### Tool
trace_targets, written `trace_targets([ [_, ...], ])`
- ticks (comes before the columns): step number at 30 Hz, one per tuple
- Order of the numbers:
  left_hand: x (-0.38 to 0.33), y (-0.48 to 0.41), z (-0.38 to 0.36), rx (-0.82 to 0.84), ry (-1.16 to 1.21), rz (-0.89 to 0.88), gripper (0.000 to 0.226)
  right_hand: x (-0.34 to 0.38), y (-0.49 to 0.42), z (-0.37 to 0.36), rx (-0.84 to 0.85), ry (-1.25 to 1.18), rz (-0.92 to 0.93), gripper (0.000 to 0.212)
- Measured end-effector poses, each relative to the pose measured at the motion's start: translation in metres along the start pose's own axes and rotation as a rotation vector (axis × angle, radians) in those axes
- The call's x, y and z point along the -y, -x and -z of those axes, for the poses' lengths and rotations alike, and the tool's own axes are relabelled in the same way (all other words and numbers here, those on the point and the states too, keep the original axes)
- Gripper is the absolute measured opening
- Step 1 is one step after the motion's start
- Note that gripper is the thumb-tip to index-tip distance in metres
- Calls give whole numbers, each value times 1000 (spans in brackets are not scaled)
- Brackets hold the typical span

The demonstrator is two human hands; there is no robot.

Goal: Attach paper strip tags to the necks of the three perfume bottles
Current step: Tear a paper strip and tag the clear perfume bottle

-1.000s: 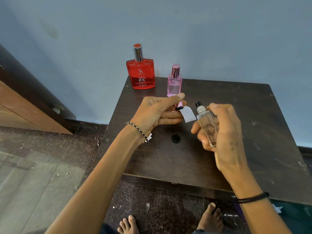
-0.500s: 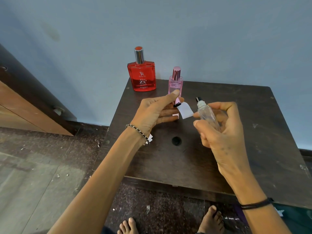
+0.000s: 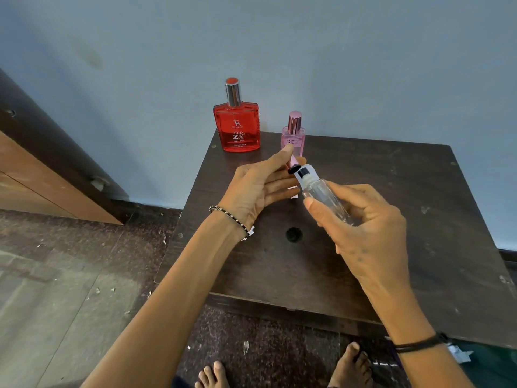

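My right hand [image 3: 363, 233] grips a clear perfume bottle [image 3: 324, 196], tilted so its black nozzle and white collar point up and to the left. My left hand [image 3: 260, 186] pinches a white paper strip [image 3: 292, 191], which is mostly hidden behind the bottle's neck, along with a small pink object with a black end [image 3: 293, 165]. The strip touches the neck. A red bottle [image 3: 237, 130] and a slim pink bottle [image 3: 293, 137] stand upright at the table's far left edge, with no tag visible on either.
The dark wooden table [image 3: 405, 197] has a round hole [image 3: 293, 234] near its middle. A wooden cabinet [image 3: 42, 177] stands to the left. Bare feet [image 3: 352, 365] rest on the floor below the table's near edge. A blue wall rises behind.
My right hand has tilted the clear bottle and moved it left, bringing its neck against the strip in my left hand. The strip is now mostly covered by the neck.
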State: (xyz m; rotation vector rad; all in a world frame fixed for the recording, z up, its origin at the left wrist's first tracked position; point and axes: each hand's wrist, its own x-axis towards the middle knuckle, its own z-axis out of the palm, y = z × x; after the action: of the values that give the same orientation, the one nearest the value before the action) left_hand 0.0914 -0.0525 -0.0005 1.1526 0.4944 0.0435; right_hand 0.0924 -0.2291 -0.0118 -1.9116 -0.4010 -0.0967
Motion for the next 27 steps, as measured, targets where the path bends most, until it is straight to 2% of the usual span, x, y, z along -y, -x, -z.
trace_targets([
  [4, 3, 1, -4, 39, -37, 13, 31, -1, -1, -3, -14, 65, 59, 35],
  [8, 6, 1, -8, 66, -92, 28, 29, 3, 0, -3, -32, 67, 77, 32],
  [13, 9, 3, -11, 106, -118, -7, 33, 4, 2, -3, -59, -58, 34, 40],
  [20, 14, 2, -18, 96, -209, -55, 35, 2, 3, -2, -42, -110, 28, 46],
  [27, 10, 2, -31, 67, -139, -71, 44, -2, 0, -3, -49, -152, -40, 50],
])
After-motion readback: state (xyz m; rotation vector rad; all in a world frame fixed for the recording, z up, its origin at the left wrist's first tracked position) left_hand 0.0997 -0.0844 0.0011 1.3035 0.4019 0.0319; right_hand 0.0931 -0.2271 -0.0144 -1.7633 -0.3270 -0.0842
